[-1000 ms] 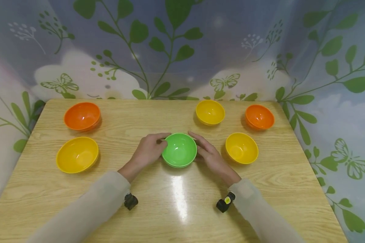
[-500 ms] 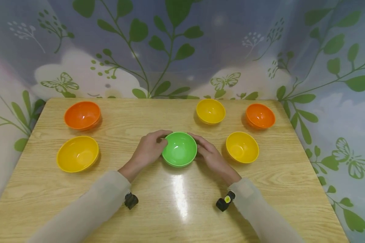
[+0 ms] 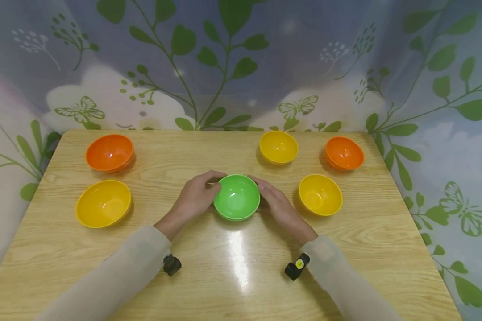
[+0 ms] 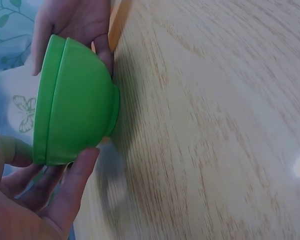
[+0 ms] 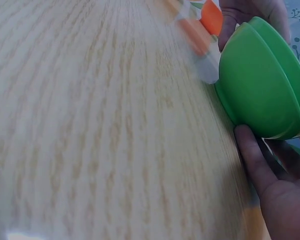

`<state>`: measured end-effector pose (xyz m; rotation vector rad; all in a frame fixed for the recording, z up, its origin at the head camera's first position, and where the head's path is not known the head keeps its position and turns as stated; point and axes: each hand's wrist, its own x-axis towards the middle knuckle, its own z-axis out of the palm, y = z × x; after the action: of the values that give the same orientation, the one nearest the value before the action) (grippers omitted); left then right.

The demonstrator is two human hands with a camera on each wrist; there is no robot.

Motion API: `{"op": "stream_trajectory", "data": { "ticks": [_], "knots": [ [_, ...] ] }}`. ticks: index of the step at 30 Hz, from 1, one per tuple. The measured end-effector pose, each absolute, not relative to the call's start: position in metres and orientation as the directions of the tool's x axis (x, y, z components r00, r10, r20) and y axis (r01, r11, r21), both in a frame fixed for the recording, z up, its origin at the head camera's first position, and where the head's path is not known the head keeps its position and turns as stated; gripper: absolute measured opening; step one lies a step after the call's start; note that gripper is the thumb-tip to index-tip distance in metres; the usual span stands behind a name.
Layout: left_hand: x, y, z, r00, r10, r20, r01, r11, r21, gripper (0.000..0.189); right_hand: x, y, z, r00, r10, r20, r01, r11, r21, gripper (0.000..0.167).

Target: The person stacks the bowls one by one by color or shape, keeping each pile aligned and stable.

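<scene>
Two nested green bowls (image 3: 237,198) stand at the middle of the table, their doubled rim plain in both wrist views. My left hand (image 3: 198,194) grips them from the left, thumb at the rim and fingers along the outer wall. From the opposite side my right hand (image 3: 279,205) holds them, its fingers reaching round the far wall. In the right wrist view one of the right fingers (image 5: 250,150) lies low beside the foot of the green stack (image 5: 262,82). The base of the stack (image 4: 77,102) sits close over the wood in the left wrist view.
An orange bowl (image 3: 110,153) and a yellow bowl (image 3: 103,203) stand at the left. Toward the right are a yellow bowl (image 3: 279,147), another yellow bowl (image 3: 320,195) and an orange bowl (image 3: 344,153). A patterned curtain (image 3: 241,67) hangs behind the wooden table (image 3: 209,285).
The right hand's fingers have drawn in closer against the green bowls. The bowls and the left hand stay nearly in place.
</scene>
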<state>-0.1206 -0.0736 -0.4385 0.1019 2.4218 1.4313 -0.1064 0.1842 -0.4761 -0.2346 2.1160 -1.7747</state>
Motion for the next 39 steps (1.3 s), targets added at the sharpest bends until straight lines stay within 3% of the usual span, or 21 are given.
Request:
{"op": "stream_trajectory", "data": {
  "ticks": [8, 25, 39],
  "knots": [
    [-0.121, -0.085, -0.438, -0.934, 0.228, -0.276, -0.136, 0.486, 0.863, 0.037, -0.106, 0.182, -0.475, -0.917, -0.353, -0.185, 0.114, 0.212, -0.971, 0.051],
    [-0.125, -0.118, -0.426, -0.928, 0.217, -0.302, -0.18, 0.447, 0.876, 0.034, -0.107, 0.185, -0.48, -0.901, -0.339, -0.27, 0.256, 0.085, -0.963, 0.049],
    [-0.123, -0.144, -0.408, -0.935, 0.198, -0.293, -0.165, 0.489, 0.857, 0.035, -0.106, 0.184, -0.477, -0.898, -0.338, -0.282, 0.281, 0.054, -0.958, 0.049]
  ]
}}
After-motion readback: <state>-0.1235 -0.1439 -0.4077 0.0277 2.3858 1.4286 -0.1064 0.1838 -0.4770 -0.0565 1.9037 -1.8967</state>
